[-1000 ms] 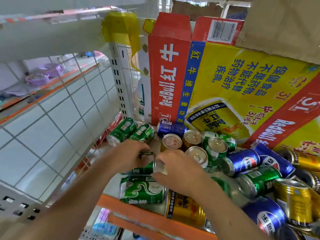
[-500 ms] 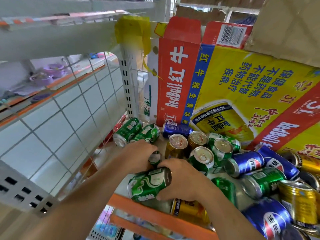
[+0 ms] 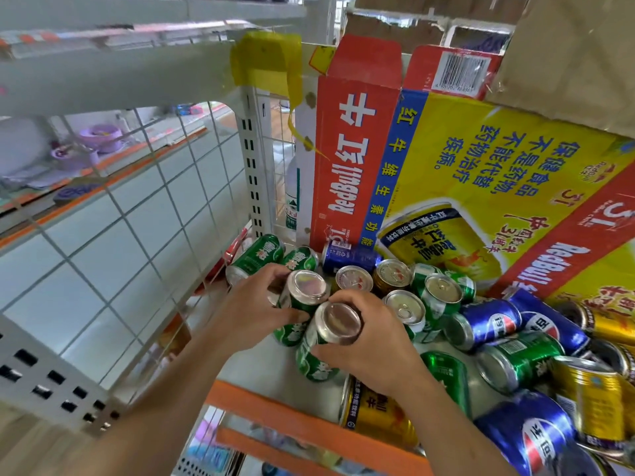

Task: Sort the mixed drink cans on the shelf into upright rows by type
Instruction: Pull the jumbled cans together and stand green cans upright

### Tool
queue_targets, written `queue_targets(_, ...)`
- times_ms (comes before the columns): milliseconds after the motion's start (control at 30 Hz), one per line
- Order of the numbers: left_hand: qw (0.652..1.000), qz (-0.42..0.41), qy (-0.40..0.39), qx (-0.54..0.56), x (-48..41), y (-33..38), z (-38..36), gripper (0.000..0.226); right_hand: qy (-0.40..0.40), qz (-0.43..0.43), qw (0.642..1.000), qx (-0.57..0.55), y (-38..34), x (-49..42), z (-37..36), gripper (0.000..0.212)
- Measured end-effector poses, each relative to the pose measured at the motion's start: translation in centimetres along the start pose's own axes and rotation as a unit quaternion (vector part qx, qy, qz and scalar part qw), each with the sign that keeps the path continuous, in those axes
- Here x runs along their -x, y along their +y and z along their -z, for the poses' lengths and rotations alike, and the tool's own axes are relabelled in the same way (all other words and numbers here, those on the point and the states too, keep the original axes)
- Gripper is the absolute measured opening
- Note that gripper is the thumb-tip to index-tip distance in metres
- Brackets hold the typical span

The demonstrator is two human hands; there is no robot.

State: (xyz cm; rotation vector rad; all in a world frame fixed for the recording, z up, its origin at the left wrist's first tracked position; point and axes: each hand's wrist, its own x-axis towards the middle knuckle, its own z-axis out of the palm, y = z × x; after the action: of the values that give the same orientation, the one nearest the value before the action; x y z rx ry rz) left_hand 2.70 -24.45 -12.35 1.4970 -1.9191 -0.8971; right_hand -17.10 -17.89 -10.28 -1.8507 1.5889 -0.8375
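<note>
Our right hand (image 3: 372, 341) wraps its fingers (image 3: 338, 298) around a green can (image 3: 318, 352), upright with its silver end facing up, near the shelf's orange front edge (image 3: 275, 408). Just beside it, our left hand (image 3: 254, 309) curls its fingers (image 3: 275, 273) around a second green can (image 3: 302, 297), also upright; the two cans appear to touch. Beyond our fingers lie two green cans (image 3: 256, 257) on their sides. To the right stand several upright cans (image 3: 405, 309), then a jumble of blue cans (image 3: 488, 322) and gold cans (image 3: 594, 398). Behind them leans a Red Bull carton (image 3: 481, 173).
</note>
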Motion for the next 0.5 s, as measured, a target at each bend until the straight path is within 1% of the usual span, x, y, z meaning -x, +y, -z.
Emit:
queue_targets(100,1.000,0.010,0.021,0.018,0.6,-0.3,0.2,0.066,0.024,0.001,1.000,0.001,0.2,-0.2,-0.1,0.050)
queue_targets(167,1.000,0.005,0.028,0.011,1.0,-0.2,0.2,0.062,0.023,0.002,1.000,0.008,0.3,-0.3,-0.3,0.049)
queue_targets(267,0.999,0.001,0.031,0.012,1.5,-0.5,0.1,0.059,0.017,0.008,1.000,0.018,0.3,-0.2,-1.0,0.055)
queue_targets(367,0.999,0.006,0.024,0.045,1.7,-1.4,-0.3,0.066,0.016,-0.006,1.000,0.016,0.4,-0.1,-1.4,0.072)
queue_targets(467,0.997,-0.001,-0.031,0.068,1.6,-1.8,-0.7,0.084,-0.018,-0.072,0.997,-0.015,0.6,0.4,-1.4,0.095)
queue_targets(500,0.997,-0.013,-0.038,0.062,1.7,-1.8,-0.8,0.089,-0.039,-0.093,0.995,-0.019,0.8,0.7,-1.5,0.098)
